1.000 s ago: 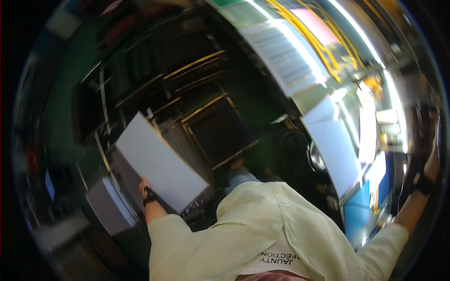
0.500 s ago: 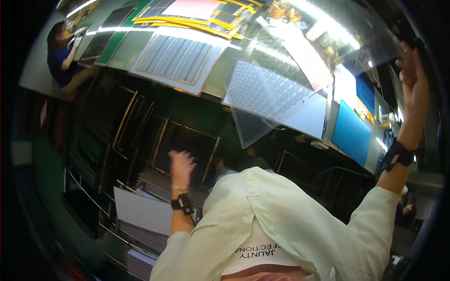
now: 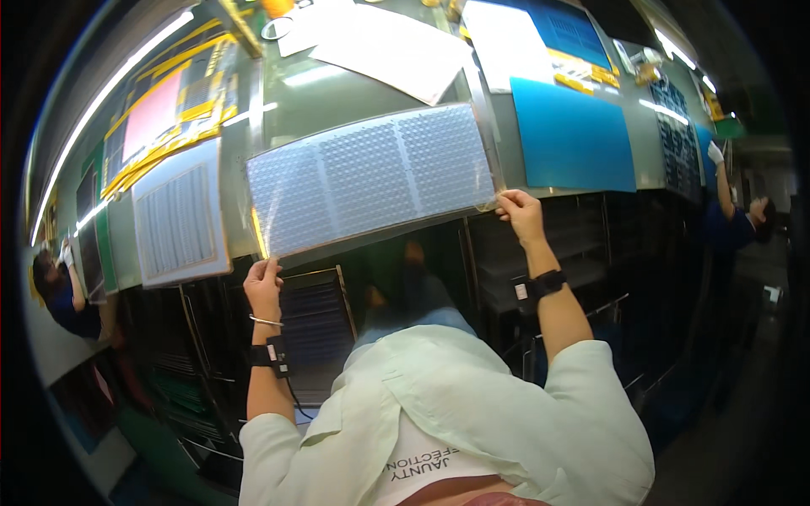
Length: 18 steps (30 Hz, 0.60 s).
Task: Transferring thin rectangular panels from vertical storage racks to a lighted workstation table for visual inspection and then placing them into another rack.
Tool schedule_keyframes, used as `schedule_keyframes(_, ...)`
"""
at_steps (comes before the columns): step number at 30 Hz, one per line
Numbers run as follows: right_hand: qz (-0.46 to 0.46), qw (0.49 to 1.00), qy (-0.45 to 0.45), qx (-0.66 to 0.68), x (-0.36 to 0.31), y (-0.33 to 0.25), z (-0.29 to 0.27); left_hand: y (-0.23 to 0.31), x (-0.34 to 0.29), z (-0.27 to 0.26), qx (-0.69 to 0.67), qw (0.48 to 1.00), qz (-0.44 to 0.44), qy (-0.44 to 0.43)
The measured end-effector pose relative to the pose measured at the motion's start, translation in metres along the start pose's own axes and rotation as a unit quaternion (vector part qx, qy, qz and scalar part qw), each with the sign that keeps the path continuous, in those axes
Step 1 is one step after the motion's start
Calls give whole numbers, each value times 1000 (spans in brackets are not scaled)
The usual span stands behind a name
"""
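Observation:
At the near edge of the workbench, both hands pinch the near corners of a clear plastic sheet [image 3: 371,235]. My left hand [image 3: 263,287] has its fingers closed on the left corner, and my right hand [image 3: 521,216] on the right one. Beneath the sheet is a pale panel [image 3: 363,173] covered in rows of small repeated marks, with lighter bands across it. The sheet's near edge juts a little past the panel. Whether the sheet lies fully against the panel, I cannot tell.
A blue panel [image 3: 574,139] is to the right. On the left are a grey striped panel [image 3: 179,215] and yellow-edged frames [image 3: 173,152]. White sheets [image 3: 396,51] lie farther back. Dark racks [image 3: 316,337] stand under the bench. A person works at far left [image 3: 63,295], another at far right [image 3: 730,219].
The clear sheet has come down from its raised, tilted position over the patterned panel. My right hand has lowered from high on the right. My left hand, empty before, now grips a corner.

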State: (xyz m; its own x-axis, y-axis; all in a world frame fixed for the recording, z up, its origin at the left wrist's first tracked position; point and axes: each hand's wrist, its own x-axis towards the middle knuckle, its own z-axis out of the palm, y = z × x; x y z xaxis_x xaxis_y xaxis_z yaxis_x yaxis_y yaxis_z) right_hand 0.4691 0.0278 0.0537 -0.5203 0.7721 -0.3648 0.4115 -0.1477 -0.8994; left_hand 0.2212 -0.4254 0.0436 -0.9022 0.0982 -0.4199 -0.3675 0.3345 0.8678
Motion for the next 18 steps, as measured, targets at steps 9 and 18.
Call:
schedule_keyframes(9, -107, 977, 79, -169, 13, 21, 0, -16, 15, 8, -14, 999, -12, 39)
schedule_keyframes(18, -129, 963, 83, -220, 15, 28, 0, -22, 18, 7, 3, 999, 4, 51)
